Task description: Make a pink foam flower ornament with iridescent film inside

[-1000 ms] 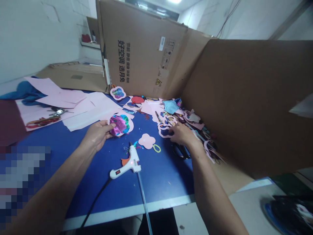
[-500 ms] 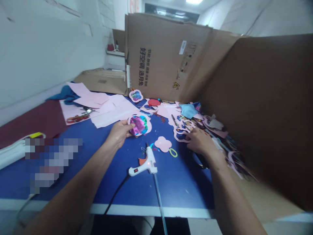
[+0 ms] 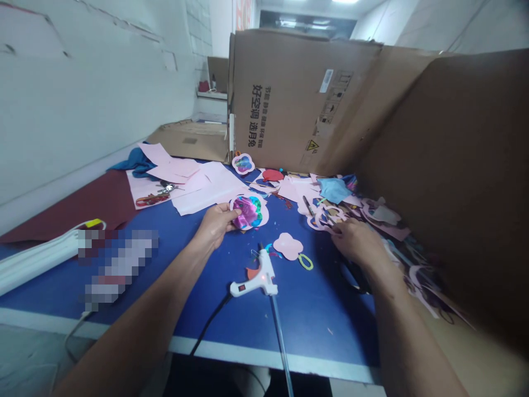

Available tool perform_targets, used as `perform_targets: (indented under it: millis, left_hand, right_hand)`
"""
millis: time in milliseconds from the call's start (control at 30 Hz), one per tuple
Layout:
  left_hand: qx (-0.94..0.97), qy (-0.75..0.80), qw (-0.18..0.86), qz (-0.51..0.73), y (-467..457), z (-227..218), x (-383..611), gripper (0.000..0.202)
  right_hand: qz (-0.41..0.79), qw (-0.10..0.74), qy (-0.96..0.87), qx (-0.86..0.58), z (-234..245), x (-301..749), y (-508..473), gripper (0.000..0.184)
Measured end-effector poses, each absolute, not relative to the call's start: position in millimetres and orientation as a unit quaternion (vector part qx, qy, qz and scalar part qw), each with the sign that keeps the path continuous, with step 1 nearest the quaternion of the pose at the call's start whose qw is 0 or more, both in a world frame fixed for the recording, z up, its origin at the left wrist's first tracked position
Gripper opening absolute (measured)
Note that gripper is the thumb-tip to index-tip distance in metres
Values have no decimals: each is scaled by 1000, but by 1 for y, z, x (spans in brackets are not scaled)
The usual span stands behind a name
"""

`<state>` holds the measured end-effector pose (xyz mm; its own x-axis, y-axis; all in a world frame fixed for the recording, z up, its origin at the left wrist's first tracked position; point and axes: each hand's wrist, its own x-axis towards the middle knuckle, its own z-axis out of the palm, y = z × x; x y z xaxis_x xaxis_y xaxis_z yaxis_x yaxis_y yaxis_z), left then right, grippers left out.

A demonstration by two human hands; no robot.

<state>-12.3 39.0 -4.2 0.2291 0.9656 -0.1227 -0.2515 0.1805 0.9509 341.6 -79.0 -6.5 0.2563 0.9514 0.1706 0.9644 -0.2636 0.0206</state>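
Note:
My left hand [image 3: 217, 223] pinches the edge of a pink paper flower [image 3: 264, 205] with shiny purple and blue-green fabric at its centre, held above the table. On the right, my right hand [image 3: 357, 240] has its fingers closed at a pink paper cut-out frame [image 3: 314, 223], by the scrap pile; its fingertips are partly hidden. Between the hands lies a plain pink paper flower [image 3: 288, 246] with a yellow-green loop [image 3: 306, 262]. Closer to me rests a white glue gun [image 3: 264, 275], its small light lit and a long glue stick [image 3: 281, 336] out of its back.
Pink sheets [image 3: 210, 187] and scissors [image 3: 154, 198] lie at the back left. A finished-looking flower [image 3: 243, 164] leans by the tall cardboard wall [image 3: 289, 99]. Scraps and light blue fabric [image 3: 334, 190] crowd the right. A pixelated object [image 3: 122, 270] lies at left. The glue gun's cord [image 3: 210, 322] crosses the front edge.
The view has turned slightly left. My right hand and the pink frame have shifted a little toward the scrap pile. My left hand still holds the flower in much the same place.

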Motion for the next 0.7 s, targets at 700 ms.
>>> perform_targets:
  millis: [700]
  left_hand:
    - [447, 412, 651, 455, 41, -9, -13, 18]
  right_hand:
    - [97, 324, -569, -749, -9, 324, -58, 33]
